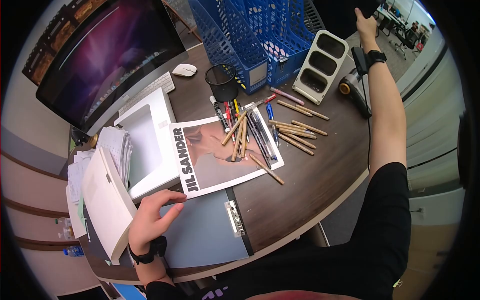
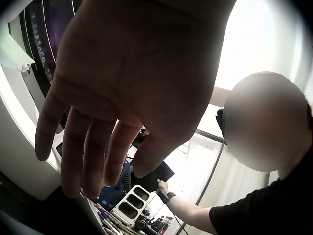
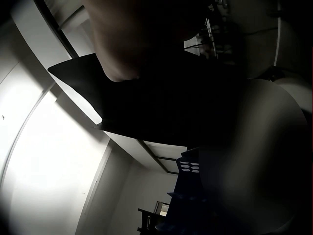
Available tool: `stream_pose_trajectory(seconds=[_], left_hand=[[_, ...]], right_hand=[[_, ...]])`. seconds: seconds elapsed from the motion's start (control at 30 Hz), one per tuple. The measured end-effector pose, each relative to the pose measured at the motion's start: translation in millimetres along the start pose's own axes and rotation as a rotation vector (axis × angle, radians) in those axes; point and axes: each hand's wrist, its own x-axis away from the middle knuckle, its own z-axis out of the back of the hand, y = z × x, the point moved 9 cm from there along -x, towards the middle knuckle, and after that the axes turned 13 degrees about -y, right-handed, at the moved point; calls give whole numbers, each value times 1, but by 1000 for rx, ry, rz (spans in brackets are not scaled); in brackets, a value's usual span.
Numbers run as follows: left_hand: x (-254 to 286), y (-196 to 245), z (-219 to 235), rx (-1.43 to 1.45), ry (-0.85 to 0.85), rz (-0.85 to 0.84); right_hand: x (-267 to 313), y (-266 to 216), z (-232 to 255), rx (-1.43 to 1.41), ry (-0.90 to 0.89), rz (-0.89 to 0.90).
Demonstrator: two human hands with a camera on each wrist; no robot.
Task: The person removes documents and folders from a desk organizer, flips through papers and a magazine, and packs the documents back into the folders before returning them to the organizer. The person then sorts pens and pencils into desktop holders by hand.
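Observation:
At the far upper right, my right hand point(image 1: 367, 29) grips a flat black folder-like thing point(image 3: 146, 110) by its edge, its thumb on the near face. Most of that dark thing lies outside the head view; blue file holders point(image 1: 257, 37) stand beside it. My left hand point(image 1: 152, 217) hovers with loosely bent fingers over a grey clip folder point(image 1: 200, 232), holding nothing. Its index fingertip comes right up to the corner of a JIL SANDER magazine point(image 1: 207, 170). In the left wrist view the left palm and its spread fingers point(image 2: 72, 161) show in shadow.
Several wooden-looking pens point(image 1: 295, 132) and dark pens lie on and beside the magazine. Behind them stand a black mesh cup point(image 1: 221, 90) and a cream three-slot holder point(image 1: 320, 67). A scanner-like device point(image 1: 356, 92), white box point(image 1: 150, 145), papers point(image 1: 112, 155) and monitor point(image 1: 110, 60) surround them.

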Motion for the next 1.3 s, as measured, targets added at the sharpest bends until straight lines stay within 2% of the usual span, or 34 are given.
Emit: stream_pose_trajectory(seconds=[0.07,0.1,0.13,0.2,0.23,0.3,0.33,0.4,0.43,0.53,0.6,0.67,0.7,0.73,0.8,0.9,0.93,0.97,1.0,1.07,1.13,1.27,1.3], left_hand=[[1,2,2,22,13,2],[1,1,3,26,22,5],[1,2,3,11,19,-5],[3,2,5,1,24,-8],[4,4,5,-13,19,-11],[6,4,6,-20,13,-8],[7,3,7,-11,18,-11],[9,1,9,8,26,-10],[9,3,10,-10,35,-40],[11,4,12,-25,28,-51],[16,8,12,-39,35,-120],[18,5,12,-30,-10,-87],[18,6,14,-40,-2,-96],[20,5,13,-43,-2,-103],[21,1,15,-42,5,-96],[25,-5,22,-89,51,-66],[26,-10,23,-99,76,-62],[27,-12,22,-86,67,-55],[26,-12,23,-76,68,-57],[24,-15,23,-98,64,-80],[25,-18,21,-118,48,-95],[24,-23,20,-121,48,-83],[25,-22,20,-143,43,-84]], right_hand=[[27,-19,-31,-423,-236,28],[47,-31,-30,-444,-210,-29],[54,-31,-47,-612,-330,-67],[65,-7,-75,-644,-453,-297],[61,7,-84,-646,-462,-291],[57,37,-117,-491,-665,-374],[65,25,-111,-487,-673,-371],[89,-11,-94,-681,-705,-376],[80,-2,-95,-647,-737,-357],[81,-29,-58,-561,-674,-295],[68,-49,-23,-469,-538,-168],[74,-78,14,-640,-369,6],[89,-108,31,-670,-332,55],[120,-142,48,-693,-302,99],[195,-215,69,-692,-383,203],[332,-294,60,-613,-881,420],[383,-316,53,-672,-1084,418],[430,-336,48,-529,-1287,510],[471,-351,47,-534,-1420,482],[526,-376,51,-552,-1505,657],[554,-395,52,-600,-1573,666],[588,-405,56,-466,-1571,827],[591,-404,59,-464,-1583,818]])
